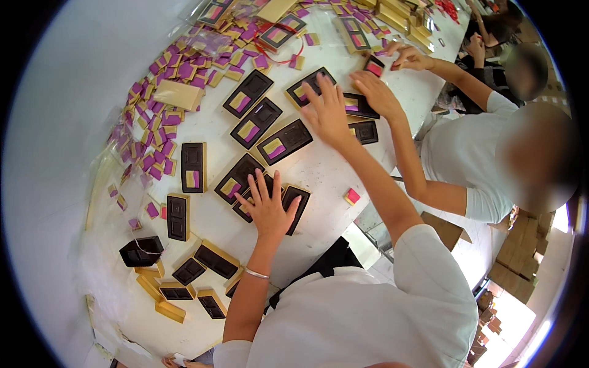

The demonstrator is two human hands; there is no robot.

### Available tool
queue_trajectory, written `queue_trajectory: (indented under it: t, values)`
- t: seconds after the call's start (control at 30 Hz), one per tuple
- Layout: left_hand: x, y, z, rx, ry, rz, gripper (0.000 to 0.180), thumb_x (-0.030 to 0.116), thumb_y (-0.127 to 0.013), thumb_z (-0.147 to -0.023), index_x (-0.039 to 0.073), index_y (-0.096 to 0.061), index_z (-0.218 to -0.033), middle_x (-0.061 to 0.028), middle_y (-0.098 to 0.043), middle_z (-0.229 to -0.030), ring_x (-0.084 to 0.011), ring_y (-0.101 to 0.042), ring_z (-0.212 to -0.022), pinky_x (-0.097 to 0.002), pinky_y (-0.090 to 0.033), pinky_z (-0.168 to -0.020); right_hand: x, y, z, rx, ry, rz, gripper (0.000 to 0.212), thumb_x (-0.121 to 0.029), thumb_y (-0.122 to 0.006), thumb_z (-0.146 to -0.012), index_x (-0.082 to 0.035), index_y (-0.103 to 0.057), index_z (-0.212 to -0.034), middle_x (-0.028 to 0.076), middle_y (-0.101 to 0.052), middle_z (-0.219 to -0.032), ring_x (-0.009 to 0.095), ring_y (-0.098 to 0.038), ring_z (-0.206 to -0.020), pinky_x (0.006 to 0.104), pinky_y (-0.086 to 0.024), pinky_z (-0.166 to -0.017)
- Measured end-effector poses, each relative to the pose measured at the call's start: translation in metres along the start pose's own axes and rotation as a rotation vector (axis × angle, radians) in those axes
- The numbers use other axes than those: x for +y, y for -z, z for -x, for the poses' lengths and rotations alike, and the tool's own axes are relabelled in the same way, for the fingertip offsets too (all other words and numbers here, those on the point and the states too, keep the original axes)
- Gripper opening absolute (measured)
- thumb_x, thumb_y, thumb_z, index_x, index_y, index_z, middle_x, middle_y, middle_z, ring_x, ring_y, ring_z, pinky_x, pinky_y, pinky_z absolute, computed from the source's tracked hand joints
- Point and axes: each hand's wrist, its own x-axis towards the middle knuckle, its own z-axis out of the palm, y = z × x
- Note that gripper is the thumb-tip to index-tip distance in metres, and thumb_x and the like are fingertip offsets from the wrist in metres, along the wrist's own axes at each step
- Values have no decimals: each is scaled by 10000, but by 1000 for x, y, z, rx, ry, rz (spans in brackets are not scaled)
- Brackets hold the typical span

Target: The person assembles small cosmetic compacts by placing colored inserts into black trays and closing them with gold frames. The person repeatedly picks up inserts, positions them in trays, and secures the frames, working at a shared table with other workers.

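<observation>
My left hand lies spread over a cluster of gold-edged boxes with dark trays, its fingers apart. Beside its fingertips is a dark tray holding a purple-and-gold piece; the tray by its thumb is partly hidden. Farther off, my right hand reaches over another box, fingers stretched out and slightly blurred, with a purple-and-gold piece partly covered beneath. I cannot tell whether it touches the box. Between my hands sits a longer box with one purple-and-gold piece in it.
A co-worker's hands work close to my right hand, near a small box with a pink piece. Loose purple-and-gold pieces pile up at the far left. Several dark-tray boxes stand at left; a pink piece lies near the edge.
</observation>
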Motion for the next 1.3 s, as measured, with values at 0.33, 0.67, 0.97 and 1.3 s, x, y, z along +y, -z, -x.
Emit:
queue_trajectory:
  t: [0.33, 0.67, 0.97, 1.3]
  values:
    - [-1, -6, -2, 54, 0, 28, 753, 547, -561, -784, 170, -332, -1395, -207, -214, -1459, -384, -166, -1356, -693, -38, -994, -47, -37, 21, -184, 81, 183, 597, -539, -462, -855, -189, -427, -1338, 209, -293, -1418, 365, -256, -1324, 533, -156, -1074]
    - [-23, 21, 21, 135, 187, 129, 814, 581, -582, -754, 155, -329, -1399, -216, -198, -1462, -398, -141, -1357, -683, -14, -1001, -62, -58, -37, -131, 342, 164, 511, -441, -459, -894, -193, -418, -1340, 182, -301, -1425, 361, -274, -1317, 537, -201, -1060]
    - [-68, 23, 64, 174, 233, 210, 781, 520, -579, -796, 134, -295, -1413, -204, -136, -1483, -410, -94, -1364, -649, -16, -1025, -78, -23, -12, -106, 335, -152, 549, -233, -603, -832, -98, -415, -1330, 198, -332, -1387, 374, -324, -1275, 474, -247, -1049]
    - [-35, -10, 25, 177, 173, 115, 763, 547, -536, -801, 144, -307, -1407, -211, -150, -1475, -402, -115, -1362, -694, -53, -992, -180, -70, -31, -99, 310, -498, 345, -116, -608, -830, -32, -539, -1158, 189, -497, -1215, 365, -481, -1111, 414, -398, -926]
